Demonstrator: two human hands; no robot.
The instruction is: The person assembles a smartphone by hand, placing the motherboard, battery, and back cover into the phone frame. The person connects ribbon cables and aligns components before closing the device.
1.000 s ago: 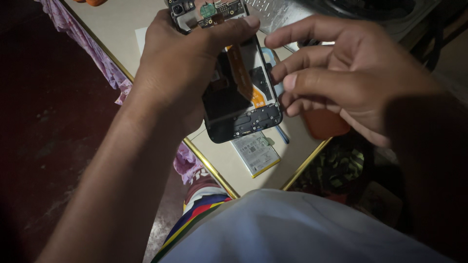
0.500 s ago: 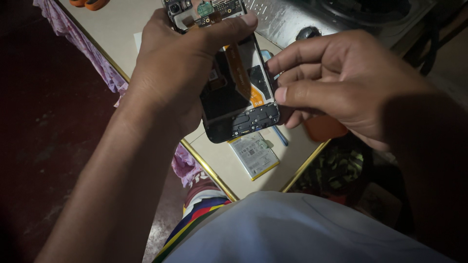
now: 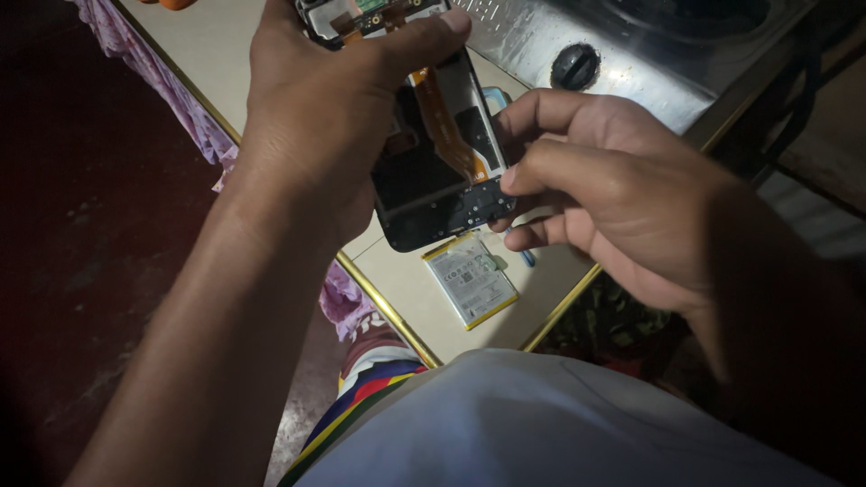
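My left hand [image 3: 334, 108] grips an opened smartphone [image 3: 433, 171] from above, thumb across its upper part. The phone's back is off, showing a black interior, an orange flex cable and a small board at the bottom. My right hand [image 3: 595, 189] is at the phone's lower right corner, with the fingertips pinched against its edge; I cannot tell if something small is between them. A flat white phone battery [image 3: 471, 281] with a yellow edge lies on the table just below the phone.
The cream table [image 3: 216, 63] has a brass-coloured edge and a floral cloth [image 3: 135, 54] hanging at its left side. A metal appliance with a black knob [image 3: 575, 65] stands at the back right. A thin blue tool [image 3: 526, 257] lies under my right hand.
My right hand's fingers have closed from spread to pinched and moved onto the phone's lower right corner. My left hand keeps its hold on the phone.
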